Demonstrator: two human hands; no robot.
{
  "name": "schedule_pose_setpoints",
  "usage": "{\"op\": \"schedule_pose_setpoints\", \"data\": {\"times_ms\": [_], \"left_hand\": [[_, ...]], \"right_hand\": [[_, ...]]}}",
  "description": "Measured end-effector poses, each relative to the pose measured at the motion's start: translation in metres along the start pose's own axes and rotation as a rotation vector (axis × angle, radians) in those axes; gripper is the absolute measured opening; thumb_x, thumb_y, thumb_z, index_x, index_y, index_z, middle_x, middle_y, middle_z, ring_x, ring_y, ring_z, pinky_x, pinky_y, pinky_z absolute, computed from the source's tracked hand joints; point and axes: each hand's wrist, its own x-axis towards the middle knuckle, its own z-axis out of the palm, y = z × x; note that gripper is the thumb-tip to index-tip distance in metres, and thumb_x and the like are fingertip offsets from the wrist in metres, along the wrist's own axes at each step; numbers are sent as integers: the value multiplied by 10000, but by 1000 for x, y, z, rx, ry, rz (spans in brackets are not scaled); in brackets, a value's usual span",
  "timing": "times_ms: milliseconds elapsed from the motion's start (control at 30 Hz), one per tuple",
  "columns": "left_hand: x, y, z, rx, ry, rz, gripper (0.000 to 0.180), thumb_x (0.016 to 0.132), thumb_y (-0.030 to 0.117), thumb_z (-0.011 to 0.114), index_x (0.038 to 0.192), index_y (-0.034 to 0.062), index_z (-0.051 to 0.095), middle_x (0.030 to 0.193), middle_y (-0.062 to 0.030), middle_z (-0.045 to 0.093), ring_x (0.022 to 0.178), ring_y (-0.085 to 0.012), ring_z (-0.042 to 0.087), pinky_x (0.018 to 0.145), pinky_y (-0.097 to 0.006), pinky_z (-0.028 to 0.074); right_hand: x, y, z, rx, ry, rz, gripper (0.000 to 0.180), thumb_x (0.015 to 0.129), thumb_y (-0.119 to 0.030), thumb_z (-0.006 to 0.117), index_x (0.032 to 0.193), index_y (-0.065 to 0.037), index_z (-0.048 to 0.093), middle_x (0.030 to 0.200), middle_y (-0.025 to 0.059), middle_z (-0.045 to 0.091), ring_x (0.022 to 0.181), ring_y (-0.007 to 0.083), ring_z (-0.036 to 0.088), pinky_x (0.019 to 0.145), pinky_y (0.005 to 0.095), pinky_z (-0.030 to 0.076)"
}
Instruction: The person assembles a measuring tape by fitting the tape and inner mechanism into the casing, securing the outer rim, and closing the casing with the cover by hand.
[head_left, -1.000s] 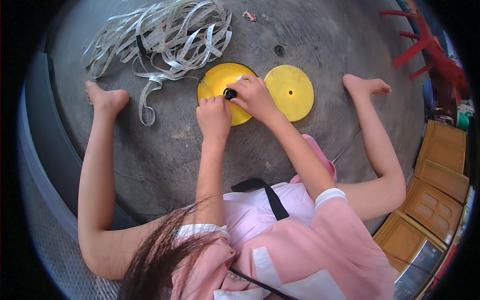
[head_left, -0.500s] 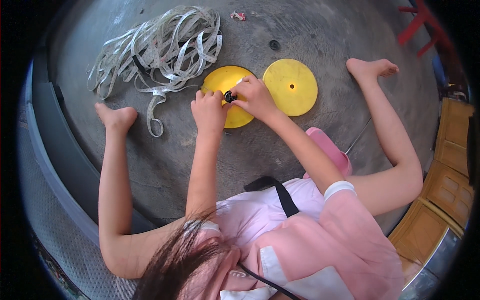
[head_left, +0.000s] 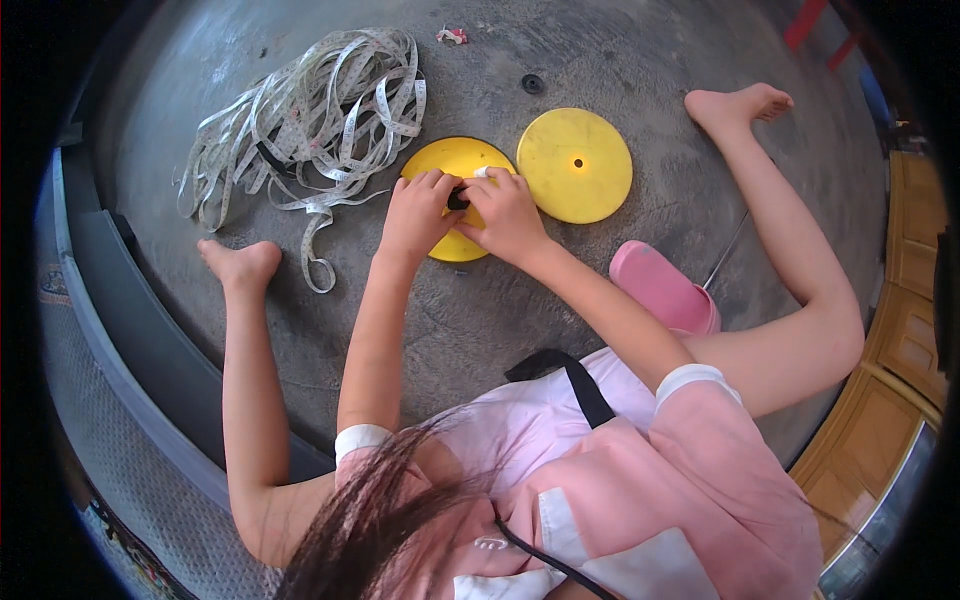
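Observation:
Both my hands meet over a yellow disc [head_left: 440, 155] that lies on the grey floor. Between them is a small round black piece [head_left: 457, 199], gripped at its left by the fingers of my left hand [head_left: 420, 213] and at its right by those of my right hand [head_left: 506, 215]. Much of the black piece is hidden behind my fingers. A second yellow disc [head_left: 600, 180] with a small hole in its middle lies flat at the right, against the first. To the left, a loose heap of white measuring tape [head_left: 335, 120] trails an end toward the first disc.
A small black ring [head_left: 532, 84] and a red-and-white scrap [head_left: 452, 36] lie farther off. My legs are spread to both sides, with a pink slipper [head_left: 660, 285] by the right one. Wooden cabinet doors [head_left: 915, 270] stand at the right; a grey ledge [head_left: 150, 330] borders the left.
The view has shifted slightly. My hands stay together on the black piece over the first disc, with the fingers now covering more of it.

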Motion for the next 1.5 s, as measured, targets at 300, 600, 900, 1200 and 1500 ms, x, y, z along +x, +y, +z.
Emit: {"op": "schedule_pose_setpoints", "data": {"times_ms": [300,600,900,1200,1500], "left_hand": [[10,-9,-6,-20,-68,81,258,544,196,661,743,102,525,728,-25,496,760,-188,503,650,-319,343],[12,-13,-12,12,-122,119,249,553,207,654,737,101,525,735,-23,496,774,-185,499,648,-317,340],[15,-10,-12,31,-160,132,279,553,214,661,763,84,531,759,-37,507,777,-210,493,665,-314,348],[14,-13,-10,-27,-152,142,281,565,206,657,770,77,515,761,-38,509,784,-210,494,662,-318,353],[13,-16,-6,-79,-137,162,257,580,178,637,773,69,509,762,-53,504,779,-224,493,661,-328,361]], "right_hand": [[-6,-19,4,39,96,414,279,549,-198,635,765,-53,535,886,76,486,896,245,426,769,361,334],[-2,-36,5,-110,69,407,239,550,-162,623,732,-29,545,906,96,466,933,244,397,783,365,323],[-1,-13,-5,-173,-68,241,143,560,-123,604,674,-40,582,867,80,480,915,235,403,726,362,345],[13,-5,-13,-441,-206,-12,81,574,-127,586,638,-78,582,805,66,499,872,212,428,681,350,334],[13,12,-15,-293,-128,-186,75,592,-102,556,651,-79,517,664,45,508,686,194,502,565,301,405]]}}
